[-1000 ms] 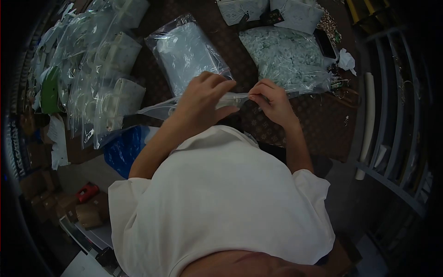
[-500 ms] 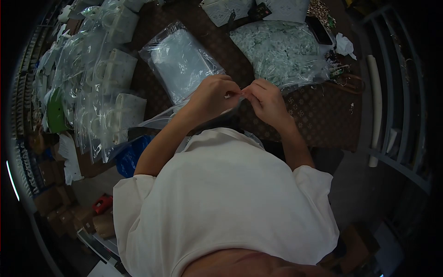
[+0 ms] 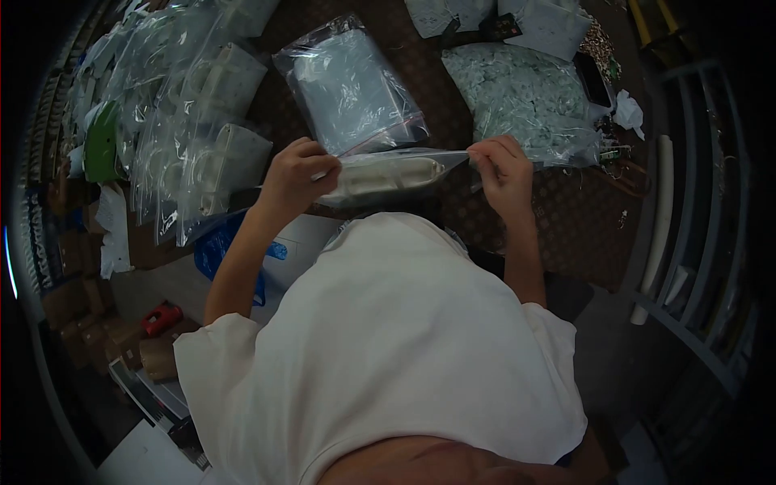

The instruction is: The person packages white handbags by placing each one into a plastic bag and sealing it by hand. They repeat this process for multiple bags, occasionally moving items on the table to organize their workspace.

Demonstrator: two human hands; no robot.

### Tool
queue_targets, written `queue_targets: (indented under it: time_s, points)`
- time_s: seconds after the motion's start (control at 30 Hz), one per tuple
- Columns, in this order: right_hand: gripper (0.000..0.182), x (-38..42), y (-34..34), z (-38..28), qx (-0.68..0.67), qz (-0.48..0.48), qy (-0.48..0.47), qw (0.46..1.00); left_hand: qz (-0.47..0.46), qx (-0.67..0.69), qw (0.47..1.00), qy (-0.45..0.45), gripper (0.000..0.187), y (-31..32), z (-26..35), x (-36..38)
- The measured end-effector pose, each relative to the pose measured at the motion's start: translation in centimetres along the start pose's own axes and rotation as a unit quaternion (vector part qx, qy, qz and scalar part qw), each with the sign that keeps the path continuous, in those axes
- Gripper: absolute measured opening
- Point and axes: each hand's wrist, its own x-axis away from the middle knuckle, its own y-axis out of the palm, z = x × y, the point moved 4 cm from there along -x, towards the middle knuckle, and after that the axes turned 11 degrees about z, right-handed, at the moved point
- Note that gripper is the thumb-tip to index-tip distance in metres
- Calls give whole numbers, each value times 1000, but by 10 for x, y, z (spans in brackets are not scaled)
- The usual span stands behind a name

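Between my hands a clear plastic zip bag (image 3: 388, 179) is stretched out, with a cream-white item inside whose kind I cannot make out. My left hand (image 3: 297, 179) pinches the bag's upper left edge, fingers closed. At the upper right corner, my right hand (image 3: 505, 171) grips the same edge between thumb and fingers. Just beyond the held bag lies a stack of flat clear bags (image 3: 356, 89) in a clear outer bag. Past my right hand rests a large clear sack (image 3: 525, 101) full of small pale green-white pieces.
Bagged white items (image 3: 230, 166) stand in rows at the left, beside a green piece (image 3: 101, 145). Crumpled white paper (image 3: 628, 115) lies on the right of the brown patterned table (image 3: 566, 210). A metal rack (image 3: 699, 210) stands at the right. A blue bag (image 3: 214, 255) hangs at lower left.
My hands were close together; now they are apart, the left moved left and the right moved right. The bag's edge is now spread between them, and the cream-white item shows.
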Motion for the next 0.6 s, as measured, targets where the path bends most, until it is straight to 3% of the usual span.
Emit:
queue_targets:
  time_s: [0.13, 0.27, 0.33, 0.6]
  points:
    - [5, -4, -1, 4, 3, -13, 10, 1000, 26, -35, 995, -87, 7, -41, -26, 41]
    - [5, -8, 4, 7, 4, -41, 4, 999, 54, -55, 990, -114, 8, -53, -33, 66]
    - [6, -10, 5, 4, 2, -55, 2, 998, 50, -98, 994, -19, 11, -51, -28, 68]
    - [5, -12, 11, -4, 7, -87, -1, 996, 44, -179, 983, -5, 12, -41, -42, 92]
